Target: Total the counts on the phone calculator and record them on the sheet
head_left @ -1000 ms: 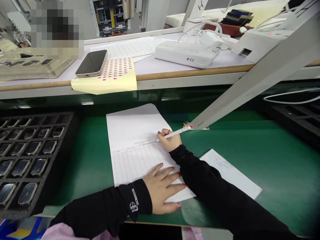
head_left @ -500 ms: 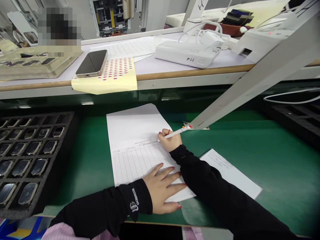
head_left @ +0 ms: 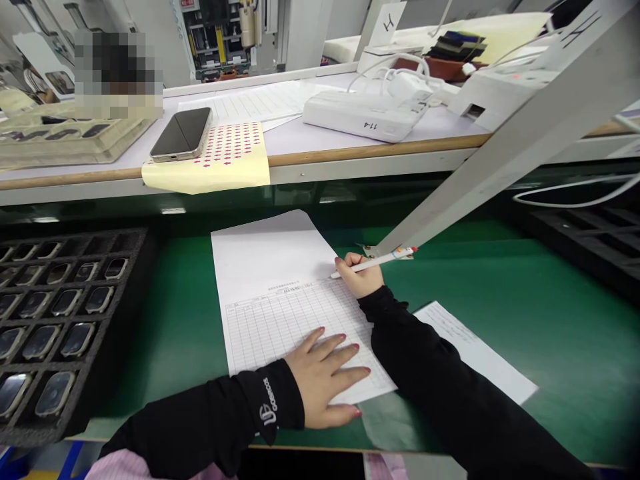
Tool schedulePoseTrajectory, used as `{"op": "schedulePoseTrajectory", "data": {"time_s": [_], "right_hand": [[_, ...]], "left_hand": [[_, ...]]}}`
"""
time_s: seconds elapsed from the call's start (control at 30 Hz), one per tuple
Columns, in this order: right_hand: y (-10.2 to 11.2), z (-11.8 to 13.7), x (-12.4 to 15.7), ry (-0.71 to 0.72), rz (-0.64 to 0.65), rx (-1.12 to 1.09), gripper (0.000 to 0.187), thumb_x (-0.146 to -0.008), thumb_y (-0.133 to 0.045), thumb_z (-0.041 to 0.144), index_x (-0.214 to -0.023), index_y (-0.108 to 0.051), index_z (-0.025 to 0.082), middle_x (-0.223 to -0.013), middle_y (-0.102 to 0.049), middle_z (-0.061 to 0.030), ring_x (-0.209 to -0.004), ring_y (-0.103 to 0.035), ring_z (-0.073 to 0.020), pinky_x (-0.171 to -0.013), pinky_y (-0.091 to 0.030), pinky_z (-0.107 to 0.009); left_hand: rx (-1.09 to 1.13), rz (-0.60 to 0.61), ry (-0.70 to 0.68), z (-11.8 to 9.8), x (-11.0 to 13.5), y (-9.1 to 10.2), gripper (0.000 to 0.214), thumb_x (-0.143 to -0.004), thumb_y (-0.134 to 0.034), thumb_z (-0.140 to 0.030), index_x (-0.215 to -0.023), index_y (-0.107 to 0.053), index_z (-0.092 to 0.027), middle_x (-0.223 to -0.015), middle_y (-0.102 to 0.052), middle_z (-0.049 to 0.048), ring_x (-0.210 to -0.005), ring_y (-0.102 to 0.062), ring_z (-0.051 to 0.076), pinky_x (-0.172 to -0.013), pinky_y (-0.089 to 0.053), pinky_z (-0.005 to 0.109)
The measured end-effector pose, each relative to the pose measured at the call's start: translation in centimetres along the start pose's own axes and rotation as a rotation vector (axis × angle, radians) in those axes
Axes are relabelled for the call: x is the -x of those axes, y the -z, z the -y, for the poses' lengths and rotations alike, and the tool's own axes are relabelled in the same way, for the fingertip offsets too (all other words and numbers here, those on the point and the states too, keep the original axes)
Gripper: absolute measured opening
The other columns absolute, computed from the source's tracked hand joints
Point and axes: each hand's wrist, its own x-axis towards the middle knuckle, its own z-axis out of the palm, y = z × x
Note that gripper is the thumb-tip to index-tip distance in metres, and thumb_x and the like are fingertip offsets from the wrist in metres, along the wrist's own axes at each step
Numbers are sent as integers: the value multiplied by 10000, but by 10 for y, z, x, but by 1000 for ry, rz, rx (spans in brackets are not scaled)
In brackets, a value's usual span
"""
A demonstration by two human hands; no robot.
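Observation:
A white sheet with a printed table, the form [head_left: 270,333], lies on the green work surface [head_left: 470,280]. My left hand [head_left: 325,380] rests flat on its lower part, fingers spread. Pinched in my right hand [head_left: 363,277] is a white pen [head_left: 377,261] with a colourful end. Its tip is at the right of the form's heading rows, though whether it touches the paper I cannot tell. Partly beneath my right sleeve lies a second paper [head_left: 480,353] with handwriting on it.
At the left stands a black foam tray [head_left: 113,313] holding several watch-like cases. A slanted white post [head_left: 480,160] rises beyond my right hand. The shelf above carries a phone [head_left: 183,133], a yellow sticker sheet [head_left: 230,157] and a white power strip [head_left: 357,117]. A person sits at the far left.
My right hand has moved to the right along the form with the pen. My left hand stays flat in place. The view has shifted slightly.

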Motion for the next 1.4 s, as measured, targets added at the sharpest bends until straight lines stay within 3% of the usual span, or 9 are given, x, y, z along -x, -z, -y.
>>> {"op": "schedulePoseTrajectory", "data": {"time_s": [0.23, 0.8, 1.4], "right_hand": [[-7, 6, 4, 14, -3, -58, 413, -748, -556, 321, -504, -235, 227, -472, -241, 69, -474, -276, -87, -512, -300, -264], [-6, 7, 0, 51, 126, -19, 429, -778, -563, 403, -498, -294, 222, -463, -292, 54, -469, -311, -95, -495, -303, -268], [-6, 6, -1, 45, 144, -34, 427, -780, -561, 403, -502, -291, 222, -470, -299, 53, -476, -319, -95, -500, -319, -265]], "left_hand": [[4, 14, 4, 0, 0, 0, 594, -898, -353, -566, -1390, -403, -237, -1478, -386, 52, -1395, -258, 280, -1145, -141, 500], [12, 8, 7, 0, 0, -1, 594, -896, -369, -565, -1389, -402, -235, -1482, -379, 53, -1400, -244, 281, -1141, -159, 511], [14, 17, 7, 0, 0, -1, 598, -893, -379, -560, -1393, -398, -233, -1487, -371, 58, -1399, -245, 286, -1140, -160, 514]]}}
